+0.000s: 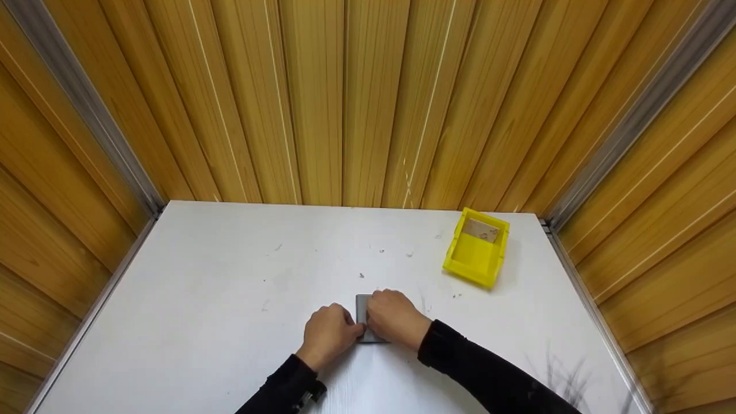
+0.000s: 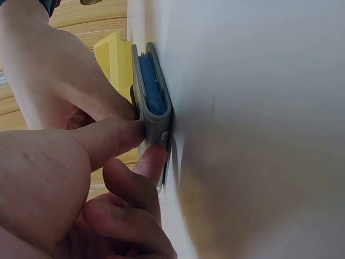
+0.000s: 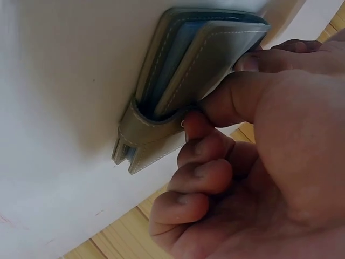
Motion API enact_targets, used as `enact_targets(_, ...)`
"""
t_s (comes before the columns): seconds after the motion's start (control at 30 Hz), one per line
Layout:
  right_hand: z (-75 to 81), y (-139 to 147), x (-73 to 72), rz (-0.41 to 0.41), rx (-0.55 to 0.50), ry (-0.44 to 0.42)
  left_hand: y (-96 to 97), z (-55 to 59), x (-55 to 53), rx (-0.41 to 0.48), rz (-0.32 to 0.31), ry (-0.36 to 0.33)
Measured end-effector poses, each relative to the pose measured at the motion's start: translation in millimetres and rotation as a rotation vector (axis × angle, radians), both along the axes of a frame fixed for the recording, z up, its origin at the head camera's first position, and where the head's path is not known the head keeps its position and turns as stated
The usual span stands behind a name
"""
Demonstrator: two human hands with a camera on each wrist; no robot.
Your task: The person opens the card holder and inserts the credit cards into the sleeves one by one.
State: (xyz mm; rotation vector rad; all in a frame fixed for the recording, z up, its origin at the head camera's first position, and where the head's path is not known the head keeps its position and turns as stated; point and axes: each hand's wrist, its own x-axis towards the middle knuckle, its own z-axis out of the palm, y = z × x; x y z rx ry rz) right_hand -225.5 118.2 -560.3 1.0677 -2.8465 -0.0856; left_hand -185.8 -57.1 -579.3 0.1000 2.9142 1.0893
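A grey stitched card wallet [image 1: 362,313] lies on the white table in front of the person. Blue inner sleeves [image 2: 152,89] show between its covers in the left wrist view. A strap [image 3: 146,128] wraps around its edge, and the right hand [image 1: 398,319] pinches the strap's end between thumb and forefinger, its other fingers curled. From the opposite side, the left hand [image 1: 329,333] grips the wallet's edge with thumb and forefinger, close to a small metal snap [image 2: 164,135]. The right hand partly hides the wallet's cover in the head view.
Toward the back right of the white table [image 1: 201,276] stands a yellow bin [image 1: 472,261] holding a brownish flat piece [image 1: 481,230]. Wood-patterned walls [image 1: 368,103] enclose the table at the back and both sides. Small dark marks dot the tabletop.
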Motion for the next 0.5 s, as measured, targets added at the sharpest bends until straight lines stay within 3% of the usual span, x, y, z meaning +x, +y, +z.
enact_targets(0.13, 1.0, -2, 2.7, 0.008, 0.023, 0.03, 0.1, 0.1, 0.7, 0.005, 0.001, -0.006)
enact_targets(0.5, 11.0, -9, 4.2, 0.051, 0.148, 0.013, 0.4, 0.2, -1.0, 0.024, -0.008, 0.003)
